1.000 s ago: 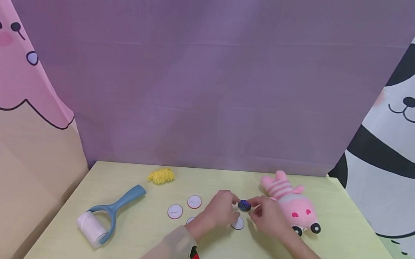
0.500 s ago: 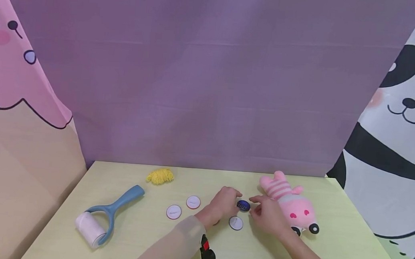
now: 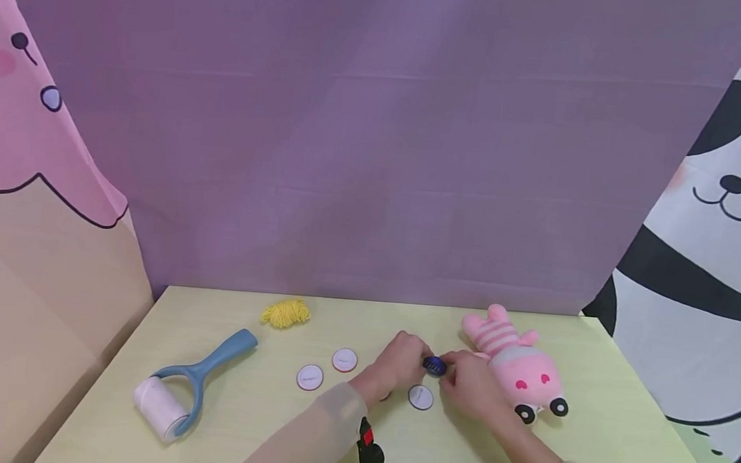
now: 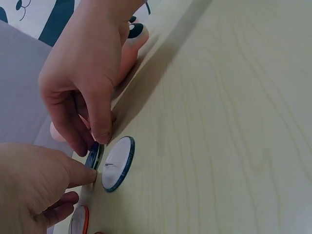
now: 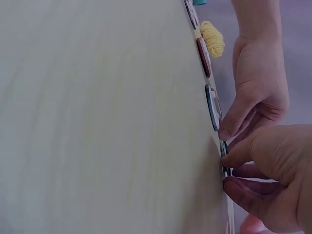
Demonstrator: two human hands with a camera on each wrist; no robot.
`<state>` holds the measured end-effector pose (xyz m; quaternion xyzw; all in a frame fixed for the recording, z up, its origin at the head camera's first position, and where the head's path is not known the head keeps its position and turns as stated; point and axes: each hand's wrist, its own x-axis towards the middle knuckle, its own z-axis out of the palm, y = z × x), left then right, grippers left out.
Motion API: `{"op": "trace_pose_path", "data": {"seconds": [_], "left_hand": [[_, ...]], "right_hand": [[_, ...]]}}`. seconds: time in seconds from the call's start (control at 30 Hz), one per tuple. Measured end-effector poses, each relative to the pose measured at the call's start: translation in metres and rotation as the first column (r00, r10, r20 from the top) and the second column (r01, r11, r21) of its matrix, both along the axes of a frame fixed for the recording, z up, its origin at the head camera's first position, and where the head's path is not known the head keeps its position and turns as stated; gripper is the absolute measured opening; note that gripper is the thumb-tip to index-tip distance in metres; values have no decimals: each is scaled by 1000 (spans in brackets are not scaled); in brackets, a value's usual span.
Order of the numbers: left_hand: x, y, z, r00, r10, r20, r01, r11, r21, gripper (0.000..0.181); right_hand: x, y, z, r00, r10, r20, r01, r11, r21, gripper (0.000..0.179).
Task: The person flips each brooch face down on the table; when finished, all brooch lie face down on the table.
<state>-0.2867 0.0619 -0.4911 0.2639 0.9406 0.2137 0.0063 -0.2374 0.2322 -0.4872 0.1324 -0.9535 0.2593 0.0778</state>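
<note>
A small round pin badge point(image 3: 435, 366) with a dark blue face lies face up on the table between my hands. My left hand point(image 3: 400, 361) pinches its left edge, and my right hand point(image 3: 471, 385) pinches its right edge. In the left wrist view the badge point(image 4: 94, 156) shows as a thin blue rim, largely covered by fingertips. Just in front lies another pin badge point(image 3: 420, 398), white back and pin upward. Two more white-backed badges, a left one point(image 3: 310, 377) and a farther one point(image 3: 345, 360), lie left of my hands. Another is mostly hidden under my left wrist.
A pink plush toy point(image 3: 531, 375) lies close to my right hand. At the left is a lint roller point(image 3: 195, 381) with a blue handle. A yellow yarn bundle point(image 3: 286, 313) lies near the table's back edge, before a purple backdrop point(image 3: 376, 153).
Half a second ago the fingers of both hands were spread off the blue badge; now they close on its edges again. The badge has stayed about where it was.
</note>
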Motion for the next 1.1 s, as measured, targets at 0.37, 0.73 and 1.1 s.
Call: {"op": "trace_pose_path", "data": {"seconds": [0.37,0.73,1.1], "left_hand": [[9,-7,4,1000,-22,-22,24,994,106,16],[10,-10,21,996,-26,-85,46,972,231,19],[15,-13,37,996,-10,-86,45,910,411,16]], "right_hand": [[-3,1,-3,999,-31,-32,32,999,5,11],[0,4,14,999,-17,-46,14,998,-67,10],[6,3,31,999,-34,-28,27,969,-244,20]]}}
